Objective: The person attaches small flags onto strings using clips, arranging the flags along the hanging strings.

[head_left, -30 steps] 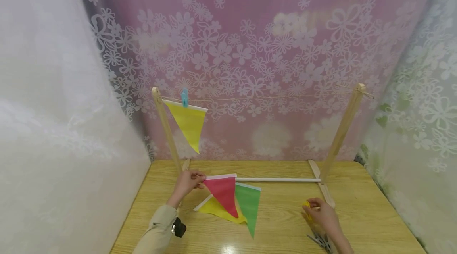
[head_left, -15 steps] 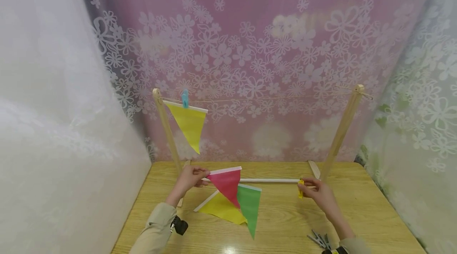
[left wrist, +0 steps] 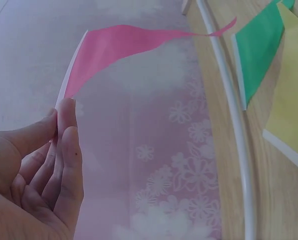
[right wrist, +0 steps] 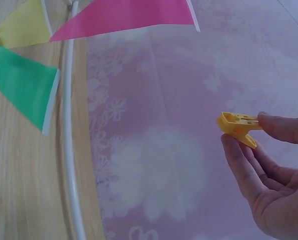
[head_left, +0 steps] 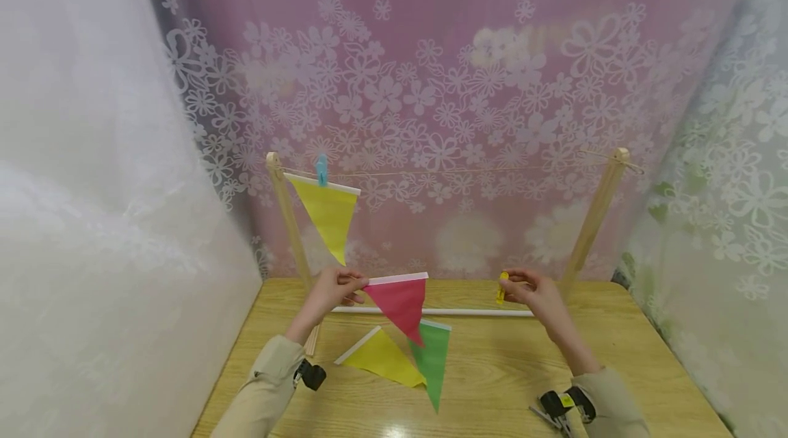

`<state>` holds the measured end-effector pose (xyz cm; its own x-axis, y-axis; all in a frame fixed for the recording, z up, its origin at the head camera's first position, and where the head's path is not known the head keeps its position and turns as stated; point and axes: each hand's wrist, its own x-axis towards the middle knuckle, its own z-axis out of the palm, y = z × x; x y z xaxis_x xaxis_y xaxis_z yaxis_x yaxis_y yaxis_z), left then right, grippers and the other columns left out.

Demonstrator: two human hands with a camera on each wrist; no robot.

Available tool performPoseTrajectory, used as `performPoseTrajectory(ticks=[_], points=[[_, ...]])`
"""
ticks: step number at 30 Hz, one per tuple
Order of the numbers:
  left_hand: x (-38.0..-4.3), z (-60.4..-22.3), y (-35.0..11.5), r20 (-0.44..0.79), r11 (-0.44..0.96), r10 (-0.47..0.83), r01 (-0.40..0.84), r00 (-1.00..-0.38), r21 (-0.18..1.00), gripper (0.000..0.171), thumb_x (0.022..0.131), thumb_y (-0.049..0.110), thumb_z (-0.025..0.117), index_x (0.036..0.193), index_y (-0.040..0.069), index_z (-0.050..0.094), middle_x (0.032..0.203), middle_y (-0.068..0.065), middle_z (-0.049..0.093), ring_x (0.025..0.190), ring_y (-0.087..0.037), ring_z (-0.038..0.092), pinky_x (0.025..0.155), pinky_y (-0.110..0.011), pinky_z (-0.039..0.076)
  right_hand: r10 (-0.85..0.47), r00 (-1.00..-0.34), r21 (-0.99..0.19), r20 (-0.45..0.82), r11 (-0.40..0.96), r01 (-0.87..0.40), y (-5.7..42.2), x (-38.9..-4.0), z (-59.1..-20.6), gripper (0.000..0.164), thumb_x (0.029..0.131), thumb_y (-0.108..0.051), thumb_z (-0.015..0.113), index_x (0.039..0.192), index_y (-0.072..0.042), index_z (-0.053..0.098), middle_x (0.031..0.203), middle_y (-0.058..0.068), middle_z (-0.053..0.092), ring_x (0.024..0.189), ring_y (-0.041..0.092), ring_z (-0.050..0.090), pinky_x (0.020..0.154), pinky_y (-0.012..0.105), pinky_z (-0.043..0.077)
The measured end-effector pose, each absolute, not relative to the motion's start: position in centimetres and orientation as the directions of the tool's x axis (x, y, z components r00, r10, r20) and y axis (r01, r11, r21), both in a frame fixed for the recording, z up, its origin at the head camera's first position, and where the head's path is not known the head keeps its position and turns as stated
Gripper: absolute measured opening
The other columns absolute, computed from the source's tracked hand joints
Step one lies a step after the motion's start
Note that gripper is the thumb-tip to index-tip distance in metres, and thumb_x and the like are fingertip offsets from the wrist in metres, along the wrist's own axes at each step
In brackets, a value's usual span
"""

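My left hand pinches the white-edged top corner of a red pennant between thumb and fingers, so the pennant hangs in the air above the table. In my right hand a yellow clothespin is held by thumb and fingers, apart from the pennant. A string runs between two wooden posts, above both hands. On it a blue clothespin holds a yellow pennant near the left post. Below lie a green pennant and a second yellow pennant, partly overlapping.
The left wooden post and the right wooden post stand on the table, joined low down by a white rod. Grey clothespins lie at front right, partly hidden by the right wrist camera. A flowered curtain hangs behind.
My left hand has raised the red pennant and shifted it slightly right. My right hand has moved up and left with the yellow clothespin, away from the grey ones.
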<state>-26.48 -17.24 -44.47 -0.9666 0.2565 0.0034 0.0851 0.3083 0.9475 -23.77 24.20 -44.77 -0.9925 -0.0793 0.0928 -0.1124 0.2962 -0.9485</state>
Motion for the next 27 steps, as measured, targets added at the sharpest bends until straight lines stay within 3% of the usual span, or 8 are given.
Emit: performPoseTrajectory(ticks=[7, 13, 20, 27], points=[[-26.9, -42.9, -17.1, 0.022, 0.307, 0.27, 0.107, -0.963, 0.946, 0.026, 0.101, 0.018, 0.066, 0.115, -0.003, 0.071, 0.101, -0.015, 0.076, 0.082, -0.032, 0.076, 0.068, -0.033, 0.063, -0.071, -0.991, -0.952, 0.117, 0.276, -0.132, 23.0, -24.5, -42.9, 0.052, 0.102, -0.023, 0.065, 0.137, 0.012, 0.051, 0.124, 0.027, 0.057, 0.089, 0.003, 0.067, 0.081, 0.023, 0.059], [-26.9, -41.3, -16.8, 0.013, 0.323, 0.242, 0.093, -0.97, 0.942, 0.024, 0.1, 0.019, 0.067, 0.114, 0.0, 0.073, 0.099, -0.013, 0.077, 0.086, -0.036, 0.075, 0.068, -0.032, 0.062, -0.091, -0.987, -0.955, 0.13, 0.255, -0.15, 22.1, -25.2, -41.2, 0.054, 0.101, -0.027, 0.066, 0.137, 0.01, 0.051, 0.12, 0.021, 0.057, 0.087, 0.006, 0.069, 0.083, 0.025, 0.059], [-27.1, -39.6, -16.5, 0.031, 0.342, 0.236, 0.113, -0.971, 0.933, 0.024, 0.1, 0.02, 0.068, 0.113, 0.002, 0.073, 0.095, -0.012, 0.077, 0.076, -0.02, 0.075, 0.069, -0.033, 0.062, -0.115, -0.98, -0.962, 0.162, 0.203, -0.183, 20.8, -26.0, -39.0, 0.055, 0.099, -0.026, 0.069, 0.136, 0.012, 0.051, 0.112, 0.011, 0.06, 0.089, 0.006, 0.069, 0.082, 0.026, 0.06], [-27.3, -37.7, -16.5, 0.055, 0.332, 0.245, 0.137, -0.968, 0.933, 0.023, 0.1, 0.018, 0.067, 0.114, 0.0, 0.073, 0.098, -0.013, 0.077, 0.084, -0.036, 0.074, 0.07, -0.034, 0.063, -0.114, -0.97, -0.962, 0.215, 0.147, -0.231, 19.1, -26.6, -36.1, 0.048, 0.099, -0.017, 0.069, 0.132, 0.014, 0.052, 0.107, 0.008, 0.06, 0.089, 0.005, 0.068, 0.082, 0.026, 0.06]])
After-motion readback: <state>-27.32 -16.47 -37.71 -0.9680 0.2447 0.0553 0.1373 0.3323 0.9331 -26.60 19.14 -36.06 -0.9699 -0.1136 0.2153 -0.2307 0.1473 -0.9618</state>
